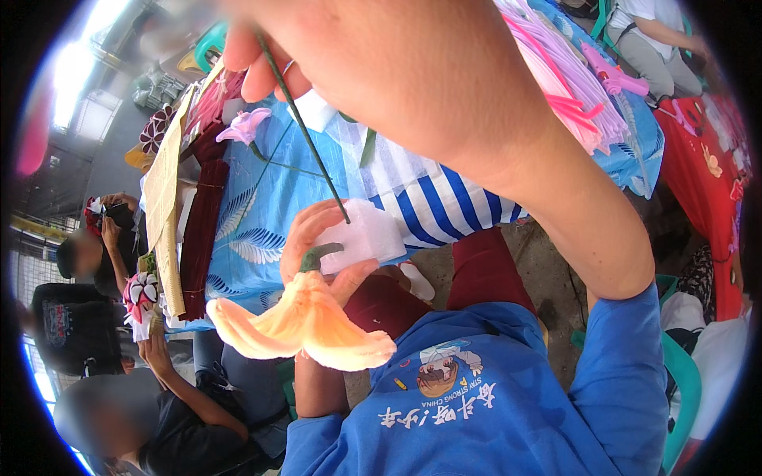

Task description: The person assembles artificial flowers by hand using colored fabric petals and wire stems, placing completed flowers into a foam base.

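My left hand (309, 238) grips a white foam block (372, 229) from its side, above the table edge. A peach-orange fuzzy flower (303, 321) hangs in front of that hand, petals downward. Its green neck bends toward the block; whether it enters the foam I cannot tell. At the top, my right hand (268, 65), partly blurred and cut off, holds a long green wire stem (303, 131). The stem's lower end meets the block's face. Beyond my left hand, a lilac fuzzy flower (245, 126) with a green stem lies on the blue leaf-patterned table cover (256, 202).
Dark red chenille stems (202, 238) and brown paper (164, 208) line the table's left side. Pink and lilac chenille stems (571, 89) lie at right by a pink glue gun (613, 74). A blue-striped cloth (446, 202) covers the near edge. Several people sit nearby.
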A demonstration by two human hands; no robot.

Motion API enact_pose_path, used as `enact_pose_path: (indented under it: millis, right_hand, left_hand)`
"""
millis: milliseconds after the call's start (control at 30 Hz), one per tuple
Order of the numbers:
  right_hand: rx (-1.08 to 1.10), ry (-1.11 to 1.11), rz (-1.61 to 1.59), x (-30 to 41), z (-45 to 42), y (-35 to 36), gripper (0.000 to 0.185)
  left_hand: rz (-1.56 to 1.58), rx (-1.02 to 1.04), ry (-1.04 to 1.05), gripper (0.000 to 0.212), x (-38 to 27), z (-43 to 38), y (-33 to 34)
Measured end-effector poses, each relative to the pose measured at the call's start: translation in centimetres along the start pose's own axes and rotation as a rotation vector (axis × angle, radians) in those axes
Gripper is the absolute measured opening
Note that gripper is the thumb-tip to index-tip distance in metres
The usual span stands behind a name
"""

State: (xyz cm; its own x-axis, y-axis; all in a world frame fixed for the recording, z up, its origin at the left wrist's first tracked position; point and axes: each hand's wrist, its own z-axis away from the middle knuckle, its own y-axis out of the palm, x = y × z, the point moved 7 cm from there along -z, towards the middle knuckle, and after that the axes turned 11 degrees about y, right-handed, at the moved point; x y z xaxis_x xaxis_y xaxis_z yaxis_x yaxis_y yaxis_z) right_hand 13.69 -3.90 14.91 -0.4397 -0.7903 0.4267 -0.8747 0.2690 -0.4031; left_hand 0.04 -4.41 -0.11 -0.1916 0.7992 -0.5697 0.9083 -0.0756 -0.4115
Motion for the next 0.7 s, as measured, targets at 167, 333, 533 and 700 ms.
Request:
enact_pose_path:
  millis: [167, 333, 533, 700]
  right_hand:
    - [0.0, -0.001, -0.001, 0.2, 0.0, 0.0, 0.013]
    - [-0.002, -0.006, -0.005, 0.6, 0.3, 0.0, 0.013]
    - [-0.041, -0.003, -0.009, 1.1, -0.2, -0.6, 0.013]
    - [-0.163, -0.114, -0.087, 1.6, -0.2, -1.2, 0.015]
  left_hand:
    - [-0.023, 0.011, 0.0, 0.053, -0.2, -0.1, 0.1]
    - [-0.017, -0.003, -0.006, 0.052, -0.2, 0.1, 0.0]
    - [-0.041, -0.008, -0.197, 0.053, 0.6, 0.7, -0.3]
    - [-0.112, 0.007, -0.236, 0.052, 0.5, 0.0, -0.2]
